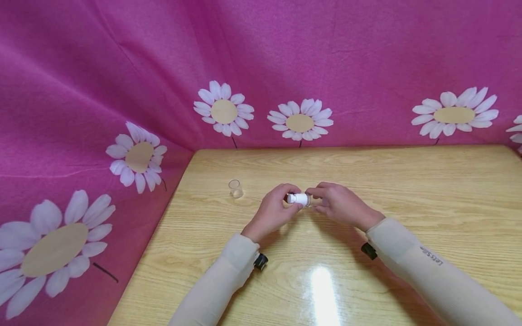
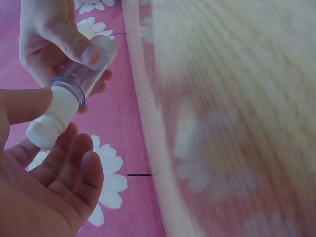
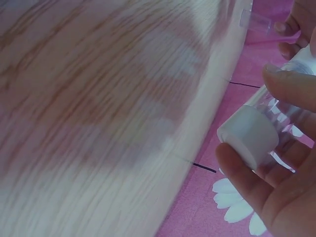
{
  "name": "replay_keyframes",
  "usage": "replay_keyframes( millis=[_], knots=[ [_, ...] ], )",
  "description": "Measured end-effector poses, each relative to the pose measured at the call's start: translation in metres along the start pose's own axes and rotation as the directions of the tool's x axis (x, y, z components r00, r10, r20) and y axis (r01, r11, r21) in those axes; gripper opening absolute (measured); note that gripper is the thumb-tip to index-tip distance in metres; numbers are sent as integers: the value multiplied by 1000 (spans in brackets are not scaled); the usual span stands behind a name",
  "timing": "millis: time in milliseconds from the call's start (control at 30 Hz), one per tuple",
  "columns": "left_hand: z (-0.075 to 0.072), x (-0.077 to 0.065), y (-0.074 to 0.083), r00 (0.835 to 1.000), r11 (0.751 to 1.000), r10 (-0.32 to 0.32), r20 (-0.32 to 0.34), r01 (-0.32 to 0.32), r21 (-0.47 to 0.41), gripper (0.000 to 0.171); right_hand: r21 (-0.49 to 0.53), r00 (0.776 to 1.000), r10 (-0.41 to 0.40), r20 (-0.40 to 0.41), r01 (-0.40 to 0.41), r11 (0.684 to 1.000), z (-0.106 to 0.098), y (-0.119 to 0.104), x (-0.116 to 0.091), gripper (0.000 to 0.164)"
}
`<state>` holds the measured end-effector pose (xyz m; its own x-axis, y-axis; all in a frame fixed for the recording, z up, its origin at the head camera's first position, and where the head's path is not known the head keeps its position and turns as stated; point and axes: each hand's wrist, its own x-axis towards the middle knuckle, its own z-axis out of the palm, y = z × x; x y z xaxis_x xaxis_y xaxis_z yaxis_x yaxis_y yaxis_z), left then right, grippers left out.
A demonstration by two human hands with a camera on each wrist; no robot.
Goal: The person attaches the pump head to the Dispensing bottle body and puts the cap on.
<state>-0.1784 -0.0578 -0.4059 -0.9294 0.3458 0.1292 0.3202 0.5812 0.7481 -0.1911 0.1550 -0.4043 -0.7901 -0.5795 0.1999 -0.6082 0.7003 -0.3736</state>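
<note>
Between my two hands lies a small bottle, tilted on its side, with a clear body (image 2: pixel 79 78), a white top part (image 1: pixel 299 199) and a white base (image 3: pixel 249 136). My left hand (image 1: pixel 274 209) pinches the white top part between thumb and fingers, its other fingers curled loosely beneath. My right hand (image 1: pixel 344 206) grips the clear body near the base, thumb on one side and fingers on the other. A clear, cup-shaped cap (image 1: pixel 235 189) sits on the table left of my hands, touched by neither.
The wooden table (image 1: pixel 428 190) reaches back to a pink cloth (image 1: pixel 359 59) printed with white flowers, which also hangs along the left edge. A bright light reflection (image 1: pixel 324 294) shows on the tabletop near the front.
</note>
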Motion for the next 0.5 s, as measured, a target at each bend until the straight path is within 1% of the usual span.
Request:
replay_keyframes(
  millis=[67, 133, 233, 300, 333, 400, 433, 500],
  knots=[
    [0, 0, 0, 1000, 1000, 5, 8, -5, 4, 30, 2, 1000, 0, 4, 0, 1000, 0, 0, 0, 43],
    [0, 0, 0, 1000, 1000, -9, 17, 9, 2, 37, 3, 1000, 2, 5, -2, 1000, 1, -1, 0, 43],
    [0, 1, 1, 997, 997, -77, 22, 77, -22, 55, 2, 1000, 2, -1, -2, 1000, 1, -1, 1, 44],
    [0, 1, 1, 991, 991, -134, 6, 135, -27, 64, 3, 1000, 8, 0, -8, 1000, 1, -1, 1, 45],
    [-1, 1, 2, 987, 987, -160, -8, 160, -28, 65, 3, 1000, 9, 1, -9, 1000, 1, -1, 2, 45],
    [-1, 2, 2, 979, 980, -198, -42, 198, -19, 59, 5, 1000, 12, 7, -12, 1000, 1, -1, 2, 46],
    [-2, 2, 2, 977, 978, -208, -55, 208, -3, 55, 4, 1000, 15, 10, -15, 1000, 1, -2, 2, 46],
    [-3, 3, 2, 974, 976, -216, -60, 218, 25, 51, 2, 1000, 11, 14, -11, 1000, 1, -2, 3, 46]
  ],
)
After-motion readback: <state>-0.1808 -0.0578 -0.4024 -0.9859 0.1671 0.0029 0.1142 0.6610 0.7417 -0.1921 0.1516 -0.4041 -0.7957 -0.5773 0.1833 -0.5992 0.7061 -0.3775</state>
